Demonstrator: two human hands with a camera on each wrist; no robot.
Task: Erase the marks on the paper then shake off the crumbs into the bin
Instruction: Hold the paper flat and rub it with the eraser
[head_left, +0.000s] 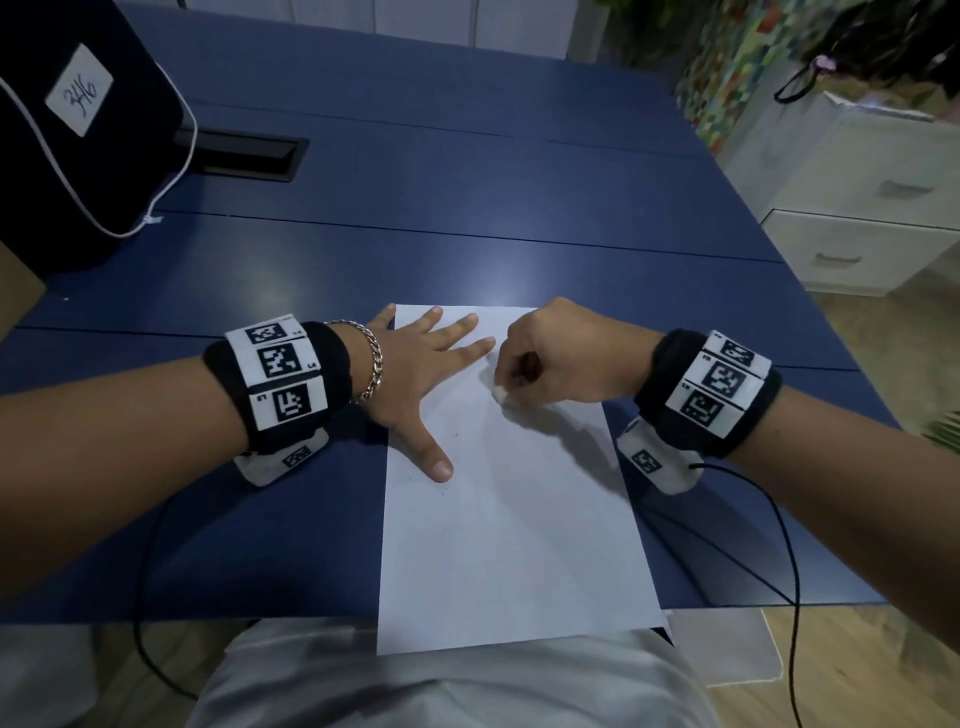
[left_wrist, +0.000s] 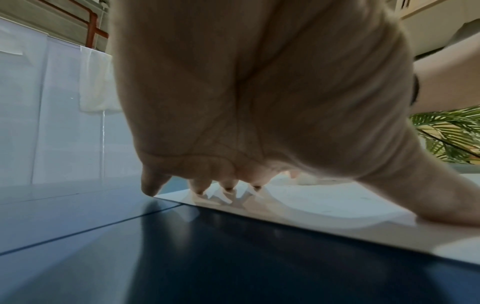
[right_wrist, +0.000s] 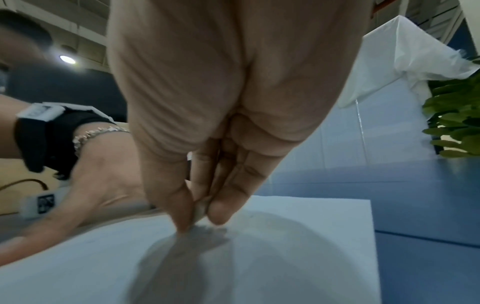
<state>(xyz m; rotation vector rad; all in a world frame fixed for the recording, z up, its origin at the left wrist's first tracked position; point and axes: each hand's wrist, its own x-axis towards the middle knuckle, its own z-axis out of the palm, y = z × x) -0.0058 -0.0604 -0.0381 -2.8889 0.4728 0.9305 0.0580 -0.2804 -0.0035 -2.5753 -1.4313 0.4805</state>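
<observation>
**Rubbing out the marks near the far end of the paper**

Nearest us, the paper (head_left: 519, 519) hangs a little over the tabletop (head_left: 260, 545) edge toward our lap, so it can slide if we let go. A few faint specks show on its left half, by the thumb; we cannot tell if they are marks or crumbs.

Further up, our left hand (head_left: 415, 374) lies flat on the left side of the sheet, fingers (head_left: 467, 325) spread and straight, thumb pointing back toward us. The left wrist view shows the fingertips pressing down on the sheet. We judge this hold is right: keep the weight on, close to where we rub, so the sheet does not buckle.

Just beside those fingertips, our right hand (head_left: 550, 358) pinches a small white eraser (head_left: 500, 395) between thumb and curled fingers, its tip touching the paper. We think short strokes away from the pinning hand will serve best, with light pressure, since the sheet is thin and could crease or tear.

Beyond the paper the tabletop carries a black bag (head_left: 78, 130) at far left. We see no bin here, so the shake-off waits.
</observation>
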